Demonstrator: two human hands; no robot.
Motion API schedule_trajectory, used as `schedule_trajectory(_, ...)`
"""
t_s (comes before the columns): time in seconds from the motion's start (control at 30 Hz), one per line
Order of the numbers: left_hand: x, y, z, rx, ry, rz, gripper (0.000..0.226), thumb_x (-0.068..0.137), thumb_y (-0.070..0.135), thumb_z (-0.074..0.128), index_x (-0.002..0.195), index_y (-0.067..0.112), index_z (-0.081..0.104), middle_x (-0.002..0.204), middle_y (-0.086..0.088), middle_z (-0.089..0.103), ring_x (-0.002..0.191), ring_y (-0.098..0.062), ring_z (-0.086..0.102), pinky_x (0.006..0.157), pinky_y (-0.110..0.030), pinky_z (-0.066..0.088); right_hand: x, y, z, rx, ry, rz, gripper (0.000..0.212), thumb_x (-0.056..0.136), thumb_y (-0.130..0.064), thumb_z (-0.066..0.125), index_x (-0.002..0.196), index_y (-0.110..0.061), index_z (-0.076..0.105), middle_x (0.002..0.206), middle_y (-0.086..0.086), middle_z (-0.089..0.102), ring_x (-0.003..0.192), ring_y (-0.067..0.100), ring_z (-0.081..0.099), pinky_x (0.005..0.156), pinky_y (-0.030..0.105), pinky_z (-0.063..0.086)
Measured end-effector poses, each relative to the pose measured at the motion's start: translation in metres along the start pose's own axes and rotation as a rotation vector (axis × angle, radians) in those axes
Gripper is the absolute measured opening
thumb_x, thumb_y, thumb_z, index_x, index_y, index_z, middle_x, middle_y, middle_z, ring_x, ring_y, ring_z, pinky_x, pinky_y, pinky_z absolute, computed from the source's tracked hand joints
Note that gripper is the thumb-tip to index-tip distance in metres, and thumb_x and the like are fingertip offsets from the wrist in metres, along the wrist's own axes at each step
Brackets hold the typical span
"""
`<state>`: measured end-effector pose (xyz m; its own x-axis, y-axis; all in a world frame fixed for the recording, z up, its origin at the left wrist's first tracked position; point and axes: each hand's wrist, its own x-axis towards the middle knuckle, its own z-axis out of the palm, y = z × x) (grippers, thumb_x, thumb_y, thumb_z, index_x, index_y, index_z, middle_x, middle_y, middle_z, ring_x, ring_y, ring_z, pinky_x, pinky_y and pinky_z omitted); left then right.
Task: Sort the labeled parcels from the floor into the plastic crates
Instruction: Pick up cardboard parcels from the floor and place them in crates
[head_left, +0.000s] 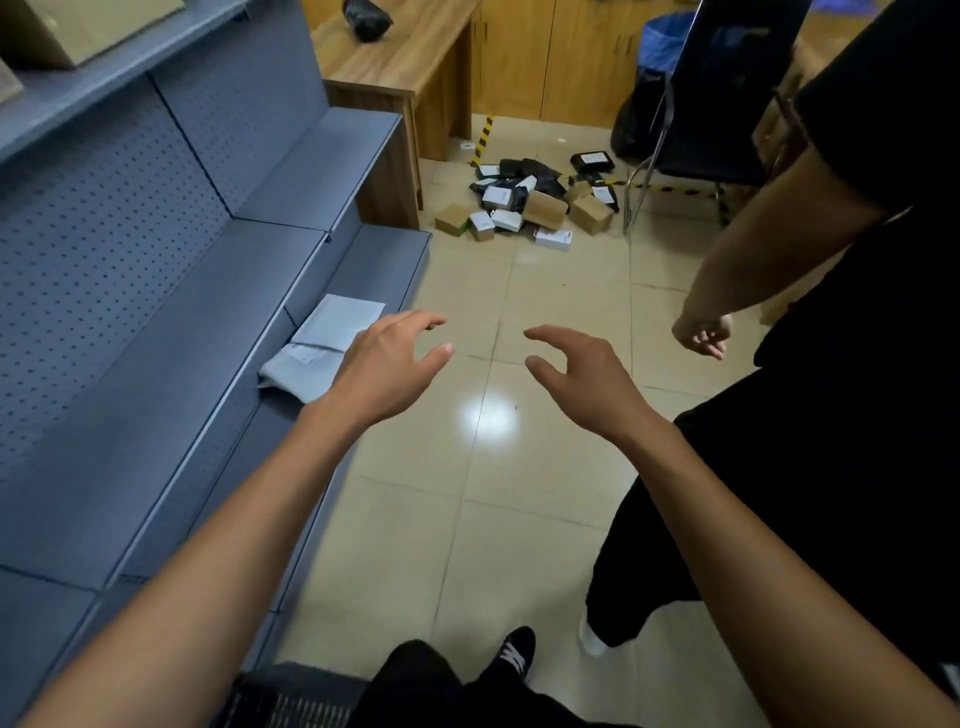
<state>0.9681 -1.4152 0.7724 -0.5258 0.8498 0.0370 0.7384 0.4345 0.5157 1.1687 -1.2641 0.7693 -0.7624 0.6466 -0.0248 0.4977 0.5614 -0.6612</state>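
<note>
Head view, left to right. Grey metal shelving (156, 291) with a perforated back panel fills the left side; a cardboard box (78, 26) sits on its top shelf and a grey mailer bag (322, 343) with a small label lies flat on a lower shelf. The left hand (387, 364) is held out above the tiled floor (483, 519), just beside the mailer bag, fingers spread and loosely curved, holding nothing. A dark plastic crate (296, 696) shows at the bottom edge, beside the wearer's black shoe (517, 652). The right hand (582, 379) mirrors the left, fingers apart and lightly bent, empty. Well ahead of both hands, a pile of parcels (535, 202), made up of brown cartons, white labelled boxes and black bags, lies on the floor between a wooden desk (400, 78) and a black chair (711, 104). A black bag (366, 18) rests on the desk. At the right stands a second person in black clothing (857, 364), their hand (704, 335) hanging loosely curled
</note>
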Motion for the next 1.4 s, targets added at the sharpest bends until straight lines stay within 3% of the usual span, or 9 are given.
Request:
schedule_trajectory(0.3, 0.13, -0.024, 0.013, -0.002, -0.043, -0.015, 0.043, 0.1, 0.043, 0.058, 0.139, 0.027, 0.057, 0.138, 0.005, 0.062, 0.131, -0.021, 0.052, 0.107, -0.041, 0.044, 0.13, 0.028, -0.012, -0.034, -0.03, 0.021, 0.042, 0.098, -0.033, 0.065, 0.139, -0.027, 0.06, 0.146, -0.008, 0.056, 0.14, 0.013, 0.046, 0.115, 0.032, 0.036)
schedule_trajectory(0.7, 0.323, -0.059, -0.009, -0.122, -0.113, -0.017, 0.045, 0.099, 0.048, 0.059, 0.141, 0.033, 0.055, 0.137, 0.008, 0.062, 0.127, -0.019, 0.056, 0.105, -0.046, 0.048, 0.312, 0.031, -0.035, -0.109, 0.016, 0.057, 0.042, 0.097, -0.031, 0.066, 0.137, -0.022, 0.062, 0.142, -0.005, 0.061, 0.132, 0.013, 0.053, 0.1, 0.021, 0.036)
schedule_trajectory(0.9, 0.397, -0.074, -0.004, -0.123, -0.143, -0.044, 0.05, 0.1, 0.046, 0.057, 0.147, 0.032, 0.048, 0.14, 0.01, 0.059, 0.13, -0.019, 0.052, 0.107, -0.046, 0.047, 0.381, 0.047, -0.039, -0.074, 0.016, 0.097, 0.049, 0.098, -0.031, 0.065, 0.146, -0.024, 0.055, 0.146, -0.002, 0.058, 0.136, 0.017, 0.05, 0.105, 0.027, 0.038)
schedule_trajectory(1.03, 0.455, -0.077, 0.008, -0.104, -0.141, -0.05, 0.053, 0.102, 0.043, 0.056, 0.151, 0.029, 0.043, 0.142, 0.009, 0.056, 0.133, -0.019, 0.047, 0.108, -0.045, 0.043, 0.437, 0.07, -0.042, -0.074, -0.007, 0.116, 0.057, 0.099, -0.032, 0.064, 0.152, -0.028, 0.046, 0.149, -0.002, 0.055, 0.139, 0.018, 0.048, 0.103, 0.026, 0.037)
schedule_trajectory(1.23, 0.558, -0.083, 0.018, -0.019, -0.178, -0.057, 0.049, 0.1, 0.042, 0.057, 0.147, 0.029, 0.049, 0.141, 0.008, 0.057, 0.136, -0.02, 0.046, 0.112, -0.047, 0.041, 0.546, 0.108, -0.052, -0.004, -0.024, 0.116, 0.054, 0.098, -0.033, 0.064, 0.15, -0.027, 0.05, 0.148, -0.002, 0.056, 0.137, 0.018, 0.05, 0.107, 0.032, 0.04)
schedule_trajectory(1.4, 0.633, -0.081, 0.01, 0.074, -0.179, -0.056, 0.049, 0.101, 0.042, 0.057, 0.148, 0.029, 0.049, 0.146, 0.006, 0.055, 0.139, -0.02, 0.043, 0.11, -0.041, 0.038, 0.625, 0.125, -0.065, 0.014, -0.043, 0.103, 0.049, 0.098, -0.033, 0.063, 0.145, -0.025, 0.055, 0.145, -0.002, 0.059, 0.132, 0.017, 0.053, 0.099, 0.024, 0.038)
